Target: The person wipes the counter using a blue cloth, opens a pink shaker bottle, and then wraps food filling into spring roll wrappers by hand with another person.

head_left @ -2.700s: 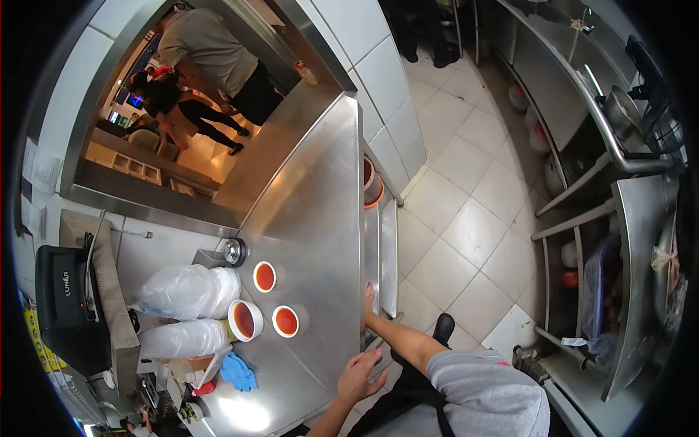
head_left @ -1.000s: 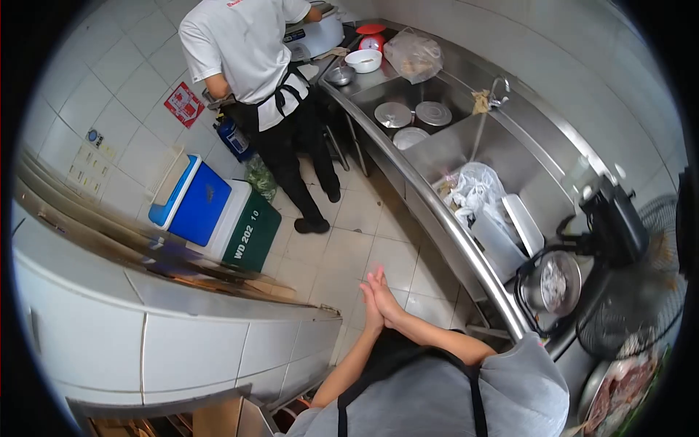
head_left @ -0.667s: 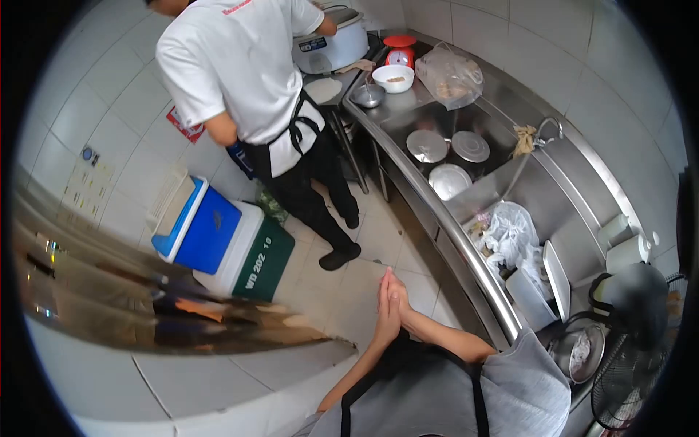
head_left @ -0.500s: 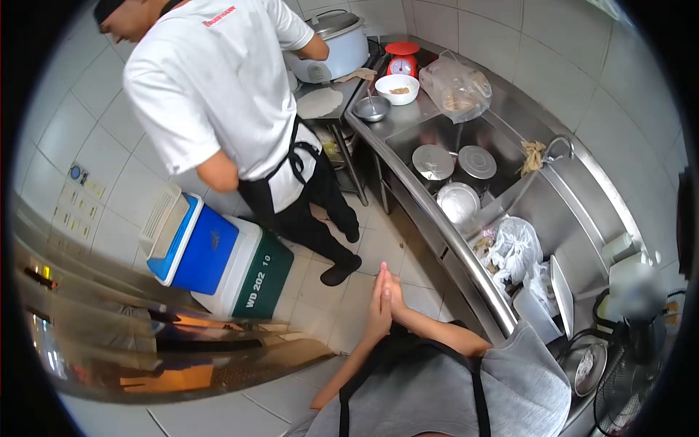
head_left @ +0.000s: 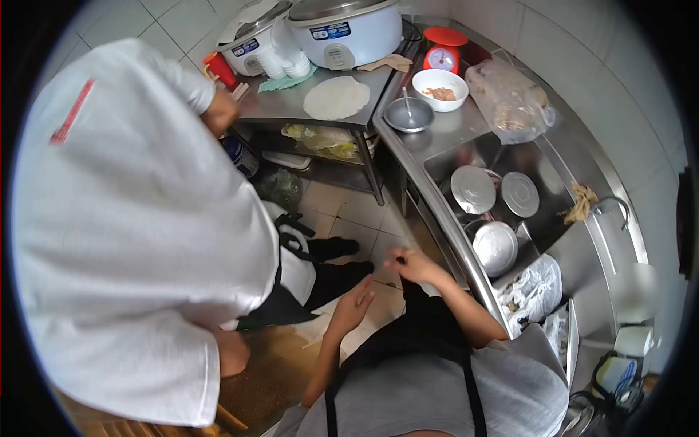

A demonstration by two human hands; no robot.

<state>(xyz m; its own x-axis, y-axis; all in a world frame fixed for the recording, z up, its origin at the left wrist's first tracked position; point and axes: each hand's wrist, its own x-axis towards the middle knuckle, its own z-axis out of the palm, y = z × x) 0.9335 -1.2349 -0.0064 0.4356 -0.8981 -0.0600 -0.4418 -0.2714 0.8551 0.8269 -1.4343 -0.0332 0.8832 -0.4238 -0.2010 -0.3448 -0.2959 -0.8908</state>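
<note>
My left hand [head_left: 352, 306] is held in front of my black apron [head_left: 408, 328], its fingers stretched out and nothing in them. A little higher and to the right is my right hand [head_left: 411, 264], with loosely bent fingers apart and nothing visible in the grasp. The two hands do not touch. Nearest to my right hand is the front edge of the steel sink counter [head_left: 466, 251]. In the sink lie several round metal lidded pots, among them a pot with a shiny lid [head_left: 495, 247].
A co-worker in a white shirt [head_left: 145, 218] stands close on my left. Ahead are a big rice cooker [head_left: 346, 36], a flat white sheet [head_left: 336, 97], a metal bowl [head_left: 408, 116], a white bowl with food [head_left: 440, 81], a red scale [head_left: 442, 58] and a plastic bag [head_left: 513, 102].
My hands, pressed together before, have come apart. The co-worker has moved nearer on the left, away from the rice cooker, and the counter now looks closer.
</note>
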